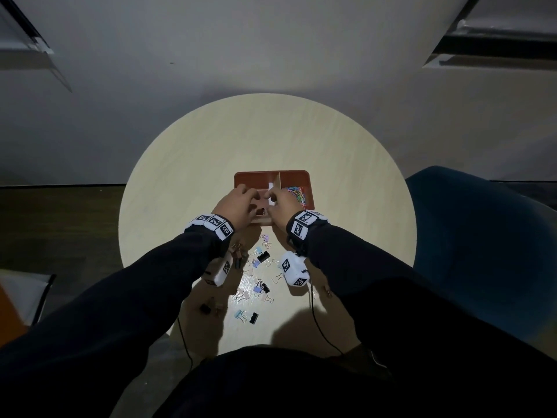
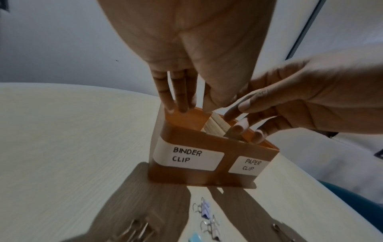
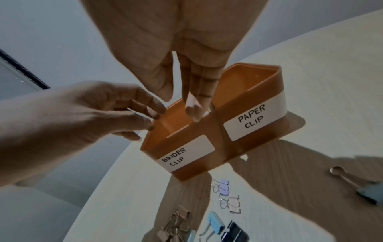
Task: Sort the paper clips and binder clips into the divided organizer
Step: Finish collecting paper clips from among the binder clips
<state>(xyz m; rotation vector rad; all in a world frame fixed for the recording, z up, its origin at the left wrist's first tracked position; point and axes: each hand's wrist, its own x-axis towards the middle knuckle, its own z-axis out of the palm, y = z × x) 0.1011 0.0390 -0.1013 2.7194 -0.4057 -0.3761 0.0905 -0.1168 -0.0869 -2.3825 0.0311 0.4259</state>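
Both hands hover over the orange organizer [image 1: 297, 176] at frame centre: the left hand [image 1: 235, 206] has loosely extended fingers over the binder-clip side, holding nothing visible; whether the right hand [image 1: 283, 206], by the divider [image 2: 215, 126], pinches anything I cannot tell. Paper clips [image 1: 297, 193] fill the right compartment. Most binder clips [image 1: 256, 267] lie on the tabletop [image 1: 180, 164] lower down, so that half looks barely begun.

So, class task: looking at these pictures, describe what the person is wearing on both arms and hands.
Both arms are in long dark sleeves. Each wrist carries a band of white blocks printed with black square markers, and a white marked box hangs under each wrist, trailing a thin black cable. The left hand and right hand are bare, without gloves.
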